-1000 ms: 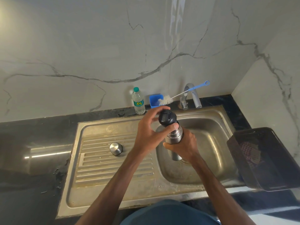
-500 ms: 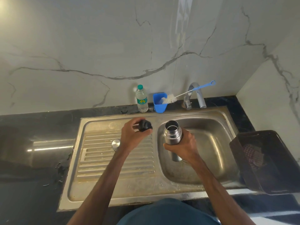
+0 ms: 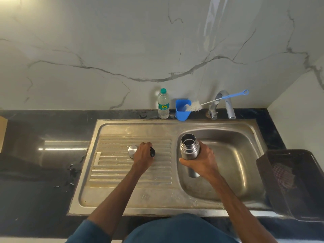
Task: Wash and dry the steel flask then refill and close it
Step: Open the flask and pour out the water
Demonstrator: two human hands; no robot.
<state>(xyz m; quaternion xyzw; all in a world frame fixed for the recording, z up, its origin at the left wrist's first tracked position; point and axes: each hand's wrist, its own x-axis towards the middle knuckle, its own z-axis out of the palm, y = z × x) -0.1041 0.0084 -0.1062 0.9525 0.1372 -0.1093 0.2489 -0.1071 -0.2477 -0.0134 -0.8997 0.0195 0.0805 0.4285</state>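
— So, where is the steel flask [image 3: 189,149] held?
— Upright and uncapped over the sink basin [image 3: 236,155], gripped round its body by the right hand [image 3: 202,163]. Its black stopper [image 3: 152,152] is clasped in the left hand [image 3: 142,158] at the drainboard [image 3: 114,172], beside the steel cap [image 3: 132,149].

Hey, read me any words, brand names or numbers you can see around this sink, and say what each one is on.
No text is legible.
Label on the water bottle: green with a yellow mark, too small and blurred to read.
Round stamp on the sink: too faint to read.
The steel flask: no lettering shows.
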